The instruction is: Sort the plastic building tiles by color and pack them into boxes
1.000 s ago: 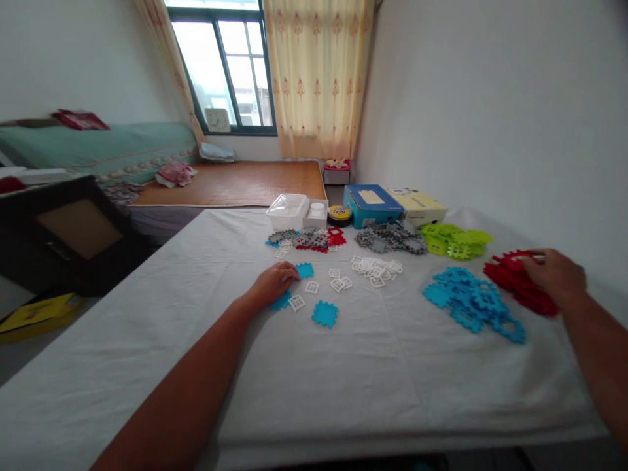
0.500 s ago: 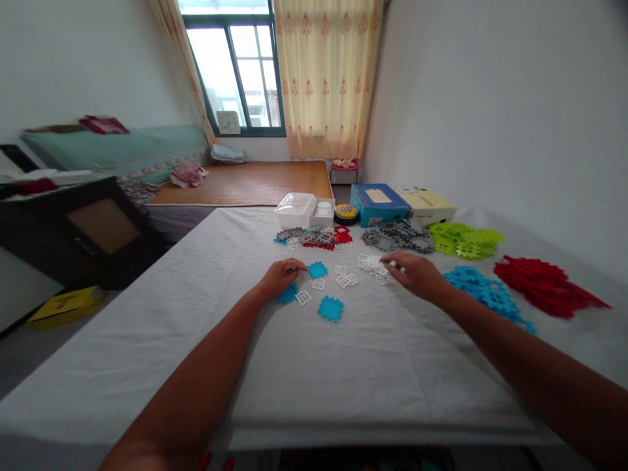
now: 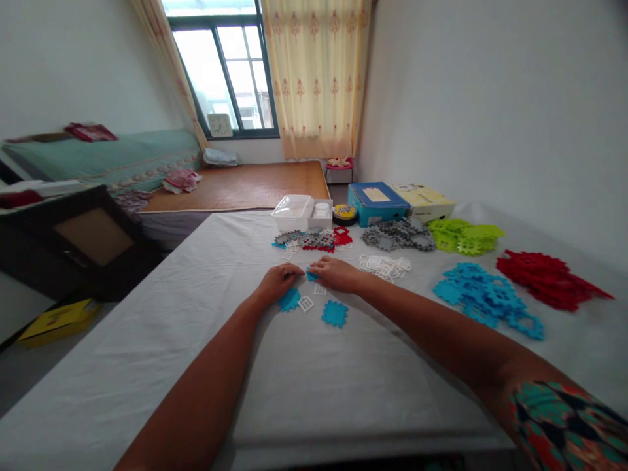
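My right hand (image 3: 336, 273) reaches in from the right, its fingertips closed on a small blue interlocking tile (image 3: 311, 275). My left hand (image 3: 280, 284) is beside that tile on the left, thumb and fingers drawn together; what they hold, if anything, is hidden. Under the left hand lies another blue tile (image 3: 290, 300), partly covered. A white window-shaped piece (image 3: 306, 304) sits just right of it, and a second white window piece (image 3: 320, 289) shows below my right hand. Closer to me a separate blue toothed tile (image 3: 335, 314) lies flat on the white cloth.
Behind my right wrist is a pile of white window pieces (image 3: 385, 266). Heaps of grey (image 3: 397, 234), lime (image 3: 464, 235), blue (image 3: 483, 294) and red tiles (image 3: 552, 278) lie to the right. Boxes (image 3: 377, 204) and a clear plastic container (image 3: 293, 209) stand at the back.
My right hand has moved left from the white pile to the blue tile near my left hand. Two loose white pieces there are now out of sight. The view has shifted slightly.
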A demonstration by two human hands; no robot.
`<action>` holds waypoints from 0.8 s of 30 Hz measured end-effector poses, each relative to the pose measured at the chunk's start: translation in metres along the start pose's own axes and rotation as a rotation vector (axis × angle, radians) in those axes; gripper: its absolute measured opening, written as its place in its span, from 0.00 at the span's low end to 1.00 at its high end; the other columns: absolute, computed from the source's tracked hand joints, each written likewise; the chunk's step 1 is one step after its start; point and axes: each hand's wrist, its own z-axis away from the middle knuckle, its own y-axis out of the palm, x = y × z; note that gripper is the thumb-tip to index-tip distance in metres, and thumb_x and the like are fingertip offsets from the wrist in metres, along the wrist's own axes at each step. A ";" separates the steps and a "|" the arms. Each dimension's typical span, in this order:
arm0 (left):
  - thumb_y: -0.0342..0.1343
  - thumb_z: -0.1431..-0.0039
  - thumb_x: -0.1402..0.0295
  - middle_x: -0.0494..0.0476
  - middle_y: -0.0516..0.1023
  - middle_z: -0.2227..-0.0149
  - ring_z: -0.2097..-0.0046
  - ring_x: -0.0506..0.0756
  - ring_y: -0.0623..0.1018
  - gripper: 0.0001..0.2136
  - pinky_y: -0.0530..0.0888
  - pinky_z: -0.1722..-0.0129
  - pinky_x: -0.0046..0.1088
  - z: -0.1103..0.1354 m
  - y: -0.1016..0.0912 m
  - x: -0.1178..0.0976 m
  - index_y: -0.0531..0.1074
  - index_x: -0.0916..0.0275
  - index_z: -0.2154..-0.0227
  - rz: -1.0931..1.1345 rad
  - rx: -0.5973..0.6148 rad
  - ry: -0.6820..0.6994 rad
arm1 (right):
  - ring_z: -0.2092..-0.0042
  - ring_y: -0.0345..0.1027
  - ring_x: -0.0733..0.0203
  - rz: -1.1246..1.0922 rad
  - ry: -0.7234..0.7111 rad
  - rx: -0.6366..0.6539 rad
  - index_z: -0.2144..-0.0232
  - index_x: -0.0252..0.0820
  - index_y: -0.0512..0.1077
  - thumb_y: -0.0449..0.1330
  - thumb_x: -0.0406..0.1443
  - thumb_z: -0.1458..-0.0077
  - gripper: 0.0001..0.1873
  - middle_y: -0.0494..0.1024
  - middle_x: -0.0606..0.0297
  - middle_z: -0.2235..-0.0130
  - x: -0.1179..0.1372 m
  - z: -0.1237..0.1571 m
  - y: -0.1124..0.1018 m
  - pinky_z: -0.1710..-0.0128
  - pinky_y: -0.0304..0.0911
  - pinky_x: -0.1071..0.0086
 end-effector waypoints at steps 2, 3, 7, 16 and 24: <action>0.48 0.46 0.73 0.53 0.81 0.62 0.59 0.53 0.78 0.13 0.73 0.53 0.29 0.000 0.000 0.001 0.78 0.60 0.64 -0.009 0.004 0.001 | 0.53 0.70 0.56 0.045 0.037 0.012 0.53 0.38 0.72 0.54 0.30 0.40 0.14 0.78 0.52 0.55 0.003 -0.004 -0.002 0.51 0.62 0.65; 0.48 0.47 0.73 0.53 0.81 0.62 0.59 0.53 0.78 0.13 0.73 0.53 0.29 0.000 -0.001 0.002 0.78 0.60 0.64 -0.014 0.006 0.002 | 0.54 0.71 0.57 0.063 0.081 0.010 0.53 0.38 0.71 0.53 0.29 0.40 0.14 0.79 0.53 0.56 0.004 -0.004 -0.004 0.52 0.63 0.66; 0.48 0.45 0.70 0.54 0.81 0.62 0.59 0.53 0.79 0.12 0.74 0.53 0.30 0.000 -0.003 0.007 0.78 0.60 0.65 -0.030 0.002 0.002 | 0.55 0.72 0.56 0.036 0.267 -0.108 0.50 0.40 0.71 0.50 0.31 0.38 0.16 0.79 0.53 0.55 -0.001 0.017 -0.024 0.53 0.62 0.66; 0.49 0.45 0.64 0.52 0.82 0.63 0.59 0.54 0.79 0.12 0.74 0.55 0.30 -0.003 -0.007 0.015 0.78 0.57 0.66 -0.074 -0.012 -0.007 | 0.54 0.72 0.54 0.007 0.803 -0.492 0.53 0.42 0.74 0.53 0.36 0.43 0.17 0.79 0.57 0.54 -0.055 0.221 -0.082 0.52 0.65 0.62; 0.50 0.46 0.63 0.55 0.81 0.63 0.58 0.55 0.79 0.13 0.74 0.52 0.34 -0.006 -0.004 0.015 0.78 0.59 0.66 -0.073 -0.021 -0.036 | 0.50 0.69 0.49 0.230 0.824 -0.430 0.56 0.37 0.76 0.53 0.34 0.43 0.16 0.78 0.51 0.53 -0.067 0.276 -0.086 0.47 0.61 0.54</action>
